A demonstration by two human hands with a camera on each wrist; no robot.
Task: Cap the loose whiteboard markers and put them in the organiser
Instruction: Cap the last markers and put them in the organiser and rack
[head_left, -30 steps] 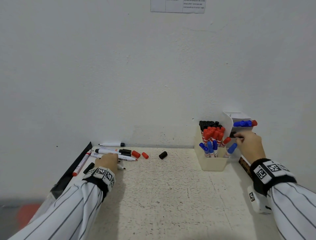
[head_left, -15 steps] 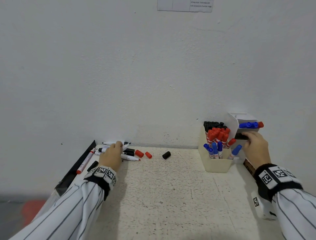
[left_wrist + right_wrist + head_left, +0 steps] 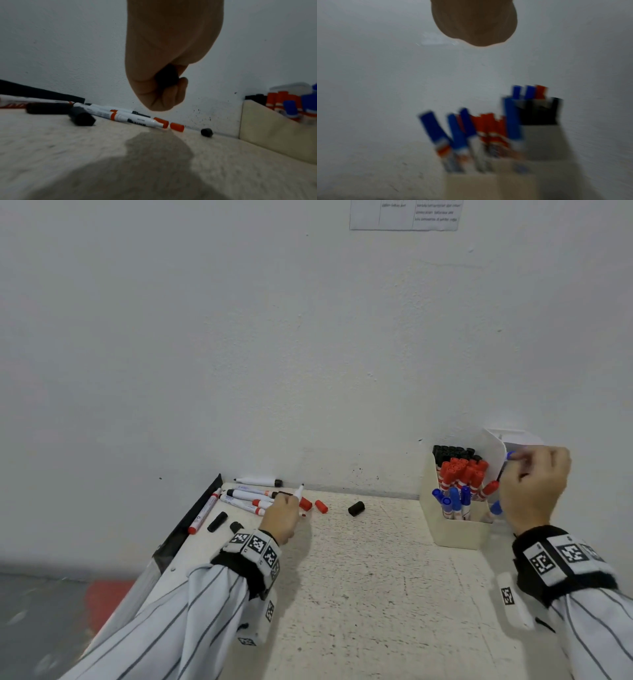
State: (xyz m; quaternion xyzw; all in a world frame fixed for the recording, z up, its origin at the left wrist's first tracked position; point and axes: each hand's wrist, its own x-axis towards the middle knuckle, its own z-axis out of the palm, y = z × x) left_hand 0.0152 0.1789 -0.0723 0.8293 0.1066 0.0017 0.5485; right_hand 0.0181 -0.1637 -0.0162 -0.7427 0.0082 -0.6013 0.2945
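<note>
Head view first: the left hand (image 3: 281, 518) is up off the worktop (image 3: 359, 594), fingers curled around an uncapped marker (image 3: 298, 492) whose tip pokes upward past the knuckles. Left wrist view backs it up, with something dark held tight inside the fist (image 3: 167, 77). Using the cream organiser (image 3: 455, 530) as the landmark: it stands on the worktop against the wall, packed with upright black, red and blue capped markers (image 3: 459, 474). Well to the left of the organiser lies the loose pile of markers (image 3: 246, 498), right beside the left hand. Between that pile and the organiser sit two red caps (image 3: 321, 506) and, nearer the organiser, a lone black cap (image 3: 356, 508). Two more black caps (image 3: 217, 521) lie at the far-left edge of the pile, beside a red-capped marker (image 3: 202, 515).

Over to the right hand (image 3: 534, 487): it hangs just to the right of the organiser, at the height of its rim, fingers curled, with something blue (image 3: 511, 455) at the fingertips. Right wrist view is badly smeared, so whether that hand actually grips anything, I cannot tell.
</note>
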